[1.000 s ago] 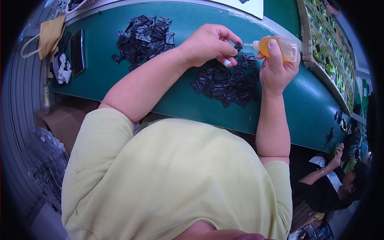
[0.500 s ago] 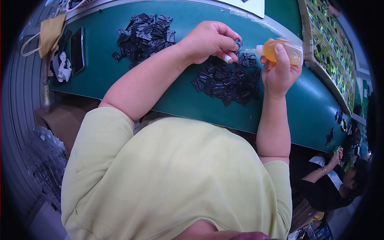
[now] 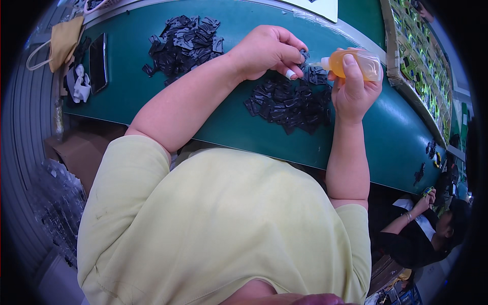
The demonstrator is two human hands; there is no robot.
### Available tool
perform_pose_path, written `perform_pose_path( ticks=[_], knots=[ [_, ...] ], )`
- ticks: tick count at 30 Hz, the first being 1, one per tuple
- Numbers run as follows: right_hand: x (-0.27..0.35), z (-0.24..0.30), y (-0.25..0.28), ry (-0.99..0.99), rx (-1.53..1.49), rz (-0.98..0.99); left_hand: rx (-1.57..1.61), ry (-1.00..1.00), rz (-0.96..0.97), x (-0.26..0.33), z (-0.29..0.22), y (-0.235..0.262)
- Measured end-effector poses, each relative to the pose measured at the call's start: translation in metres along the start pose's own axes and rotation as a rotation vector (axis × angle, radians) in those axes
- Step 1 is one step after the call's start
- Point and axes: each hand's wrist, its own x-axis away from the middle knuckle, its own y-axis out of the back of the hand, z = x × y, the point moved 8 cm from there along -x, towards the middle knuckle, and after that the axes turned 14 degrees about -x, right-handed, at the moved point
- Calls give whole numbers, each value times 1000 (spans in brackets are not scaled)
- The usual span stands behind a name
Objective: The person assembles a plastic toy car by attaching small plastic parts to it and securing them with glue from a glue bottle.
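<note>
The left hand's fingertips (image 3: 291, 65) are pinched together on a small black plastic part (image 3: 304, 55), held just above the green table (image 3: 223, 119), while the left hand (image 3: 267, 51) curls over it from above. Right beside it, the right hand (image 3: 353, 91) is wrapped tight around a small orange squeeze bottle (image 3: 356, 63), lying nearly level, with its pale nozzle (image 3: 325, 63) aimed left at the pinched part; nozzle and part look to be touching or very nearly so, though the fingers hide the exact contact. Doing this step well seems to call for a steady pinch, so that the part does not turn, and a light squeeze, so that only a small drop lands where it is meant and none runs onto the fingertips. Keeping the nozzle tip on the part, not hovering, should help place the drop. Under both hands lies a loose heap of similar black parts (image 3: 287, 104), close enough that a stray drip could fall on it. A second heap of black parts (image 3: 183, 43) sits well apart, toward the left on the table. Farther left lie a dark phone (image 3: 97, 62) and a tan face mask (image 3: 63, 40) near the table's edge. At the lower right another person (image 3: 432, 229) sits at work, well away from the hands
</note>
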Motion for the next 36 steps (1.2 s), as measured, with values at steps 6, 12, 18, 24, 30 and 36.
perform_pose_path(
  ticks=[6, 12, 18, 24, 30, 36],
  knots=[
    [-1, -3, 0, -8, 23, -5, -2, 3, 1, -2, 0, 1],
    [-7, 3, 0, 11, 16, -19, -6, -13, 3, -3, -2, 2],
    [-17, 8, 33, -15, -278, -205, 34, -41, -86, -20, -11, 11],
    [-11, 12, 32, -4, -273, -260, -316, -185, -444, -98, -58, 56],
    [-17, 13, 34, -2, -278, -243, -1060, -377, -798, -98, -94, 71],
    [-19, 11, 45, 26, -348, -220, -1123, -205, -135, -27, -47, -1]
  ],
)
